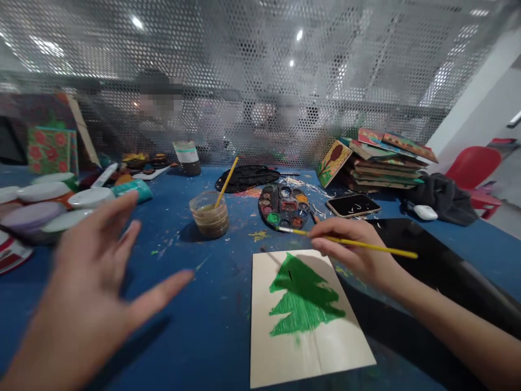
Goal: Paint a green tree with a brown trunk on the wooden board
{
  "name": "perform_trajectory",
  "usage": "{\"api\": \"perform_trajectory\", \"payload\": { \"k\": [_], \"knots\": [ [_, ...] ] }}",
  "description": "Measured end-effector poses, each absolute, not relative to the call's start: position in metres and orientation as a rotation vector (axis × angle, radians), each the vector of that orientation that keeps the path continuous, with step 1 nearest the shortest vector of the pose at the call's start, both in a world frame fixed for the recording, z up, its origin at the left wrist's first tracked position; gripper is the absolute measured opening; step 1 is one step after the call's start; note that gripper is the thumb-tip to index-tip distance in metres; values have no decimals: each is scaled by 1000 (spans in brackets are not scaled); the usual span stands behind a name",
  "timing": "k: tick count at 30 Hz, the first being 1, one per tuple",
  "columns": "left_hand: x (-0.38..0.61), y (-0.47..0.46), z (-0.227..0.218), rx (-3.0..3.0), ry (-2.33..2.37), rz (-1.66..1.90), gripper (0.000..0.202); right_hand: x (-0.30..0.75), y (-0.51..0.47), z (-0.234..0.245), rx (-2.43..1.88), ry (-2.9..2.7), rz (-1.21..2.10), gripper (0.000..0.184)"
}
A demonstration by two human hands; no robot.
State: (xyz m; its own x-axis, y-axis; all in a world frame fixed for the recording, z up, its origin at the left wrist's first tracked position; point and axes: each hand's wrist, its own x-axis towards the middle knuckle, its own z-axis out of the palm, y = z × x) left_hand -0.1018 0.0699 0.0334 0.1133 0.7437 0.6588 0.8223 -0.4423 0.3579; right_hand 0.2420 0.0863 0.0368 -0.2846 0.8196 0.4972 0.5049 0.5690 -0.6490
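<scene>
My right hand [360, 247] pinches a thin yellow paintbrush [391, 251]. The brush's tip points left, at the near rim of a dark round paint palette [290, 206] that has green, orange and red wells. Below this hand lies a pale board [342, 350] with a green fir tree [305, 296] painted on it; the hand's shadow crosses the tree. On the left, my left hand [91, 293] hovers over the table, fingers spread and slightly blurred, holding nothing. Beyond it stands a clear cup of murky water [210, 220] with another yellow brush [227, 182] leaning inside.
Several lidded paint jars [44, 195] crowd the left of the blue table [195, 326]. Behind the palette is a black palette [246, 176]. A phone [353, 205], stacked painted boards [382, 168] and a dark cloth [443, 198] lie right. A perforated metal screen [244, 65] closes the back.
</scene>
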Motion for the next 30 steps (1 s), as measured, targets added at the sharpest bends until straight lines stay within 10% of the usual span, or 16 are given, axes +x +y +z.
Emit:
{"api": "perform_trajectory", "payload": {
  "k": [6, 13, 18, 24, 30],
  "knots": [
    [-95, 169, 17, -2323, -1940, -1332, 114, 237, 89, 27, -1029, -1719, 679, 27],
    [-81, 193, -1, -2499, -1895, -1448, 42, 252, 109, 23, -1051, -1780, 401, 24],
    [-78, 191, -1, -2498, -1807, -1522, 36, 248, 137, 30, -1194, -1808, 448, 24],
    [-80, 172, 5, -2265, -1548, -1726, 75, 213, 177, 49, -1277, -1924, 341, 22],
    [-74, 124, 26, -2243, -1010, -1679, 28, 197, 192, 52, -1356, -1954, 188, 23]
  ]
}}
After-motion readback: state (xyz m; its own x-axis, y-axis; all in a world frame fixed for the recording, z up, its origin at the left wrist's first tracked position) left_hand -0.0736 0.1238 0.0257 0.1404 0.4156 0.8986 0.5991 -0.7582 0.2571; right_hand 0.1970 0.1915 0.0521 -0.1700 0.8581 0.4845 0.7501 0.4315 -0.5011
